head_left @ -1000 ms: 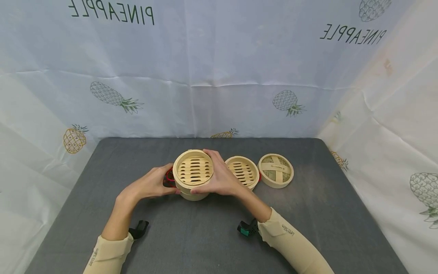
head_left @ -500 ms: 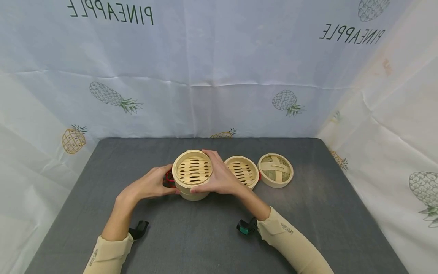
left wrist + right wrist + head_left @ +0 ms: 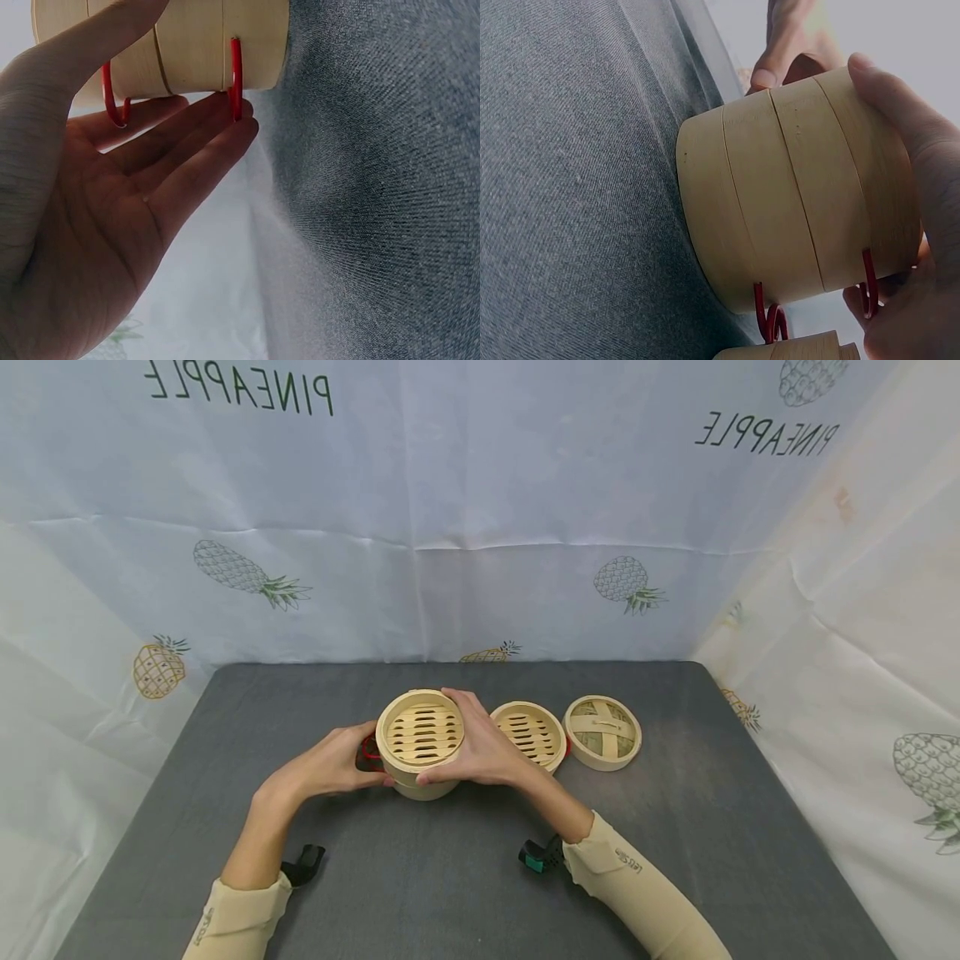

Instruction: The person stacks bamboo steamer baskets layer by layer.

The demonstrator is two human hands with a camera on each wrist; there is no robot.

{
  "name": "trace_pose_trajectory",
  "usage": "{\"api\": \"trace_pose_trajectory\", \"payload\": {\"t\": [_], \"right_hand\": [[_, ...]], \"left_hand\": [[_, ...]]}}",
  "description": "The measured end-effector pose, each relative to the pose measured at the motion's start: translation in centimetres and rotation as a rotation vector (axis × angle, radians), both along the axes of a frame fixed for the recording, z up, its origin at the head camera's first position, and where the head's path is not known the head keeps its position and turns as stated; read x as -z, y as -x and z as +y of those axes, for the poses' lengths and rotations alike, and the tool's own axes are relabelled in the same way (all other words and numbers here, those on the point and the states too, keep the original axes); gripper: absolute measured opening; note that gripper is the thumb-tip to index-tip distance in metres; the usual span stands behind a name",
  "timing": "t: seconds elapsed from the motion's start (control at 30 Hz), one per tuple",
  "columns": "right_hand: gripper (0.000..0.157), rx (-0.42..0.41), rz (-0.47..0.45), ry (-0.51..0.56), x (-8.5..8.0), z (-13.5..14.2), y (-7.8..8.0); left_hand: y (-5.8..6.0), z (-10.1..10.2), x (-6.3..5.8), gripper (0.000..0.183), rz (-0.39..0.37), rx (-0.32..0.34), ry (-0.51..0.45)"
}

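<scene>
Two round bamboo steamer baskets stand stacked left of the middle in the head view. The upper basket [image 3: 424,733] shows a slatted floor; the lower basket [image 3: 424,791] peeks out beneath it. My right hand [image 3: 483,745] grips the upper basket's right side, thumb in front and fingers behind. From the left, my left hand [image 3: 337,764] holds the stack low down, its thumb at the front. Red loop handles [image 3: 237,79] stick out beside its fingers in the left wrist view. The bottom of the stack [image 3: 757,210] rests on or close to the cloth; the exact contact is unclear.
Another slatted steamer basket [image 3: 531,733] sits just right of my right hand, partly covered by it. Beyond it lies a woven bamboo lid [image 3: 603,733] with a crossed strap. A grey cloth covers the table [image 3: 420,893]; a pineapple-print curtain [image 3: 450,602] hangs behind.
Both hands keep their hold on the stack. It has barely moved apart from a slight leftward shift of the whole view.
</scene>
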State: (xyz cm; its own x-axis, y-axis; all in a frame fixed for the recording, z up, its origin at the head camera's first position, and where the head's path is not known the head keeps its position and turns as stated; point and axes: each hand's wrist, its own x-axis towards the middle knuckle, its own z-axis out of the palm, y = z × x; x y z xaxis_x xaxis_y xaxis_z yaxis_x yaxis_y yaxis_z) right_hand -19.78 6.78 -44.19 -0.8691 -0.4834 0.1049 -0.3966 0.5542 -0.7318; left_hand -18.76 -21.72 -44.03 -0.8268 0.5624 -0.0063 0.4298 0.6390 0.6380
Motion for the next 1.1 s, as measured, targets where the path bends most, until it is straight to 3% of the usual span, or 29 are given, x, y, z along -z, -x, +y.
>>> {"api": "trace_pose_trajectory", "payload": {"t": [0.47, 0.73, 1.1], "right_hand": [[0.137, -0.065, 0.066, -0.047, -0.1, 0.6, -0.4], [0.138, -0.028, 0.098, -0.058, -0.4, 1.6, -0.9], [0.136, 0.012, 0.039, -0.002, -0.8, 3.9, -1.1]], "left_hand": [[-0.1, 0.0, 0.0, 0.077, -0.004, -0.003, 0.006], [-0.1, 0.1, -0.1, 0.078, -0.009, -0.001, 0.001], [0.0, 0.1, -0.1, 0.074, -0.013, -0.006, 0.001]]}}
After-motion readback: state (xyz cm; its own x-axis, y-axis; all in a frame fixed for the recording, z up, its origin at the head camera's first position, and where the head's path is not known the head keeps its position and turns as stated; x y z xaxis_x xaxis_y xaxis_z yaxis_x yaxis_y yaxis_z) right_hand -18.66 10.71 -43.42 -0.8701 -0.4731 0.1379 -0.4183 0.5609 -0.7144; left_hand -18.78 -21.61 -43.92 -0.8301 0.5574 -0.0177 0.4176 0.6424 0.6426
